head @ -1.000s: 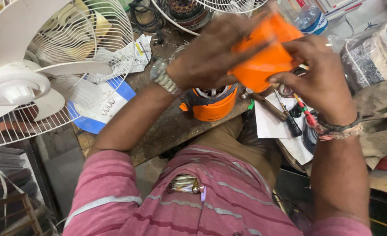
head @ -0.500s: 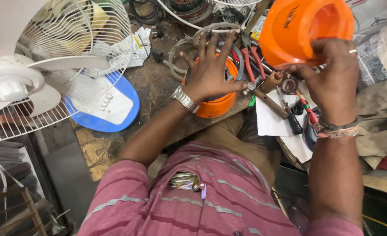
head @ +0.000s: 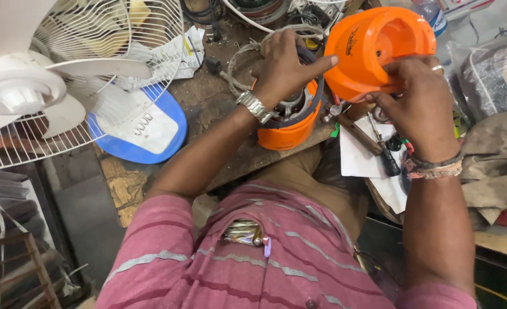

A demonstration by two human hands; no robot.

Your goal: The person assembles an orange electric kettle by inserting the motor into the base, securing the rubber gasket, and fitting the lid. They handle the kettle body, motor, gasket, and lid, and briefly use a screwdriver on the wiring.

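Two hands work over the counter (head: 207,109): left hand (head: 285,66) fingers clamp the orange motor base (head: 290,129); right hand (head: 416,100) fingers grip the orange cover (head: 373,48).

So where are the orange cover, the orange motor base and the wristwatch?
orange cover (head: 373,48), head view, on its outer side wall.
orange motor base (head: 287,134), head view, on its lower orange wall.
wristwatch (head: 254,106), head view, on the metal band at the left wrist.
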